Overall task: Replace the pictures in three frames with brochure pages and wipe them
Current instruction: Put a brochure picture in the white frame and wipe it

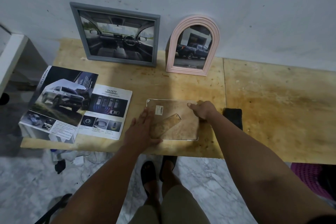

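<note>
A third frame (183, 125) lies face down on the wooden table, its brown backing board and fold-out stand (165, 125) facing up. My left hand (143, 129) presses flat on its left edge, fingers together. My right hand (203, 110) rests on its upper right corner, fingers curled on the backing. A grey rectangular frame (76, 29) with a car-interior page leans on the wall. Beside it stands a pink arched frame (171, 45) with a pickup-truck page. Brochure pages (60, 103) lie at the table's left end, next to a safety page (109, 112).
A black cloth (233, 116) lies on the table just right of my right wrist. The plywood table (272, 107) stretches to the right. Cables and small items (72, 160) clutter the marble floor under the left edge. A pink basket (309, 176) sits at lower right.
</note>
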